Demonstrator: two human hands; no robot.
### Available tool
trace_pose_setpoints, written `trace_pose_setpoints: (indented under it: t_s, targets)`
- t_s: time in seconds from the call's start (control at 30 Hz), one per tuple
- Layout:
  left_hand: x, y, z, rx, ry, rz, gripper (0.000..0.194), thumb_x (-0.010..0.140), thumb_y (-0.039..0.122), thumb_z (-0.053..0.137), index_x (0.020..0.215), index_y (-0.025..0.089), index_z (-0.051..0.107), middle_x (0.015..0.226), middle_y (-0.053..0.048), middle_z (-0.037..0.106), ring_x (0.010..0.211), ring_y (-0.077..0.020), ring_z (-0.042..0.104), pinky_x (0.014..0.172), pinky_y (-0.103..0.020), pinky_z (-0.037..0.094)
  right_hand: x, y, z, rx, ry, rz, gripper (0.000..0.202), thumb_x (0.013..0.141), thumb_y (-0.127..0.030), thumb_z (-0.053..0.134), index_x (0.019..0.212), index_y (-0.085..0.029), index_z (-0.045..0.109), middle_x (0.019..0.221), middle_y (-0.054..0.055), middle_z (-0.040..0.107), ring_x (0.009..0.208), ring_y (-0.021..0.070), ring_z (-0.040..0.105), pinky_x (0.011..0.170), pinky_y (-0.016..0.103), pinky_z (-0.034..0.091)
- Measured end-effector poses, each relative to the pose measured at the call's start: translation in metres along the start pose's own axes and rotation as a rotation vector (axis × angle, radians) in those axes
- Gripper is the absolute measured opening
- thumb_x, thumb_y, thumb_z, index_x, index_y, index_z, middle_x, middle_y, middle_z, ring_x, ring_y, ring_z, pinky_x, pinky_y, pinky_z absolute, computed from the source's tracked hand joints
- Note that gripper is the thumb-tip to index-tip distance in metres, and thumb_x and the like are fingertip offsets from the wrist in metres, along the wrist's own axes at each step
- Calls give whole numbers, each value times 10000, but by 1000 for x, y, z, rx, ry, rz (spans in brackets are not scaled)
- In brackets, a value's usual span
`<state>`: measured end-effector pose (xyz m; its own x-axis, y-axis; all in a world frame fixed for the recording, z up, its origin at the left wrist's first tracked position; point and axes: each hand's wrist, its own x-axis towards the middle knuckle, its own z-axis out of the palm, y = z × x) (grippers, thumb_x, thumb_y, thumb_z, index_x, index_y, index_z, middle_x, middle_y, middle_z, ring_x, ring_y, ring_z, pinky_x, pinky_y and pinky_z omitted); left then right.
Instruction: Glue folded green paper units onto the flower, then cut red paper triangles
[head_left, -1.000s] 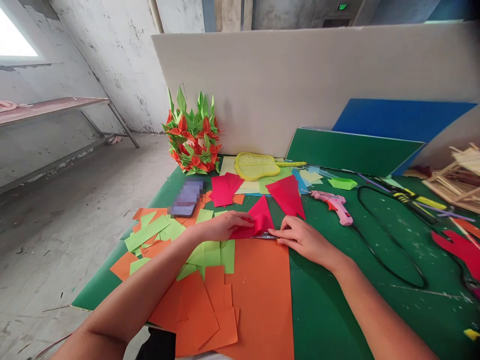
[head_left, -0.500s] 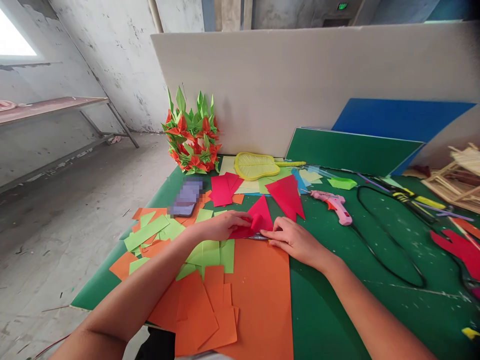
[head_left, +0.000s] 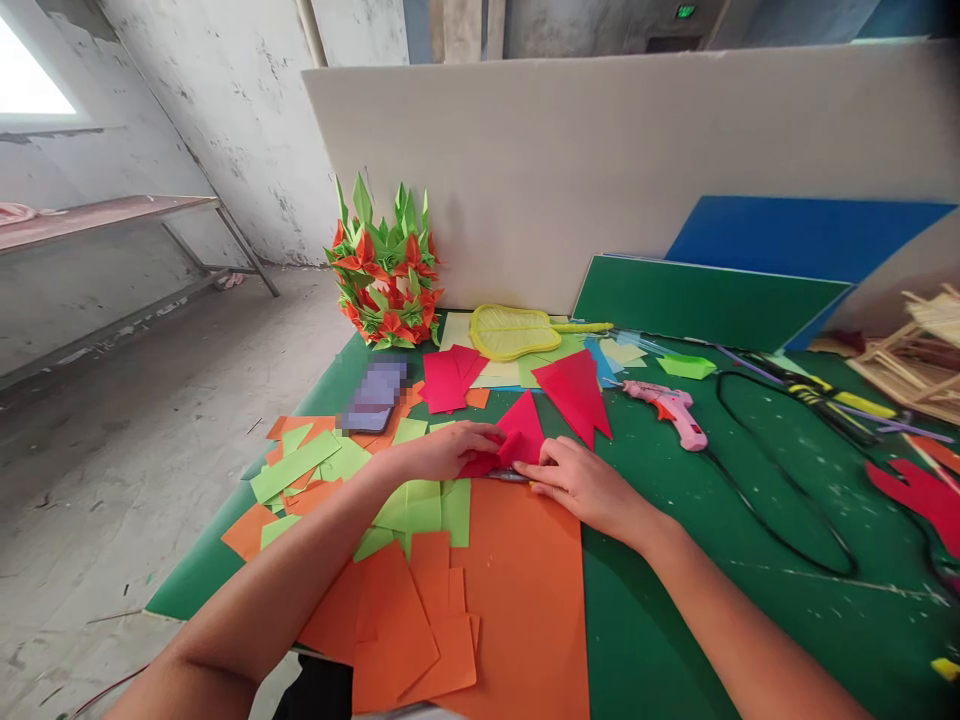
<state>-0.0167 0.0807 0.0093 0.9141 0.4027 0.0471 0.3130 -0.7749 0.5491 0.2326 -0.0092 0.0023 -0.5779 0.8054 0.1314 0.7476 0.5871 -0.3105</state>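
Observation:
A sheet of red paper (head_left: pixel 528 420), partly folded with a pointed top, lies between my hands. My left hand (head_left: pixel 454 450) has its fingertips closed on the paper's left side, at a raised flap. My right hand (head_left: pixel 581 482) pinches the lower right part of the fold, fingers bent together. Just below the fold lies a slim dark-and-silver object (head_left: pixel 504 476), perhaps a pen, partly covered by the paper and fingers. Beneath my hands is a large orange sheet (head_left: pixel 529 570). A folded red paper piece (head_left: pixel 577 392) rests behind my right hand.
Orange and green paper pieces (head_left: pixel 300 466) spread left, near a phone (head_left: pixel 375 392). A pink glue gun (head_left: pixel 670 408) and its black cord lie right. Behind stand an orange-green folded-paper construction (head_left: pixel 386 270), a yellow fly swatter (head_left: pixel 514 332) and a green board (head_left: pixel 709 298).
My right hand has moved slightly left along the fold. The raised red flap sits a little lower and flatter. My left hand stays almost where it was.

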Motion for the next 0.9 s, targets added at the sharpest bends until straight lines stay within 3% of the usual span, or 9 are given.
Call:
trace_pose_setpoints:
  t_s: [0.3,0.6,0.9]
  targets:
    - [1,9,-4,-58,12,20,303,922,155,431,1099,217,669,1319,-98,563,1159,-224,572,929,-294,460,-6,-3,-2,-23,34,-22,336,952,-281,480,1266,-289,597,882,48,537,854,194,515,672,284,466]
    - [0,4,-2,-102,27,17,397,898,97,445,1198,270,638,1351,-65,550,1211,-222,547,979,-302,444,2,-8,5,-56,33,-61,350,963,-288,452,1284,-256,586,874,59,531,845,198,511,676,301,468]
    - [-1,2,-1,-97,13,-8,457,868,61,440,1211,300,624,1354,-34,546,1192,-209,553,950,-300,458,9,-32,9,-75,17,-65,308,945,-280,495,1228,-260,617,873,51,544,842,196,507,653,287,444]
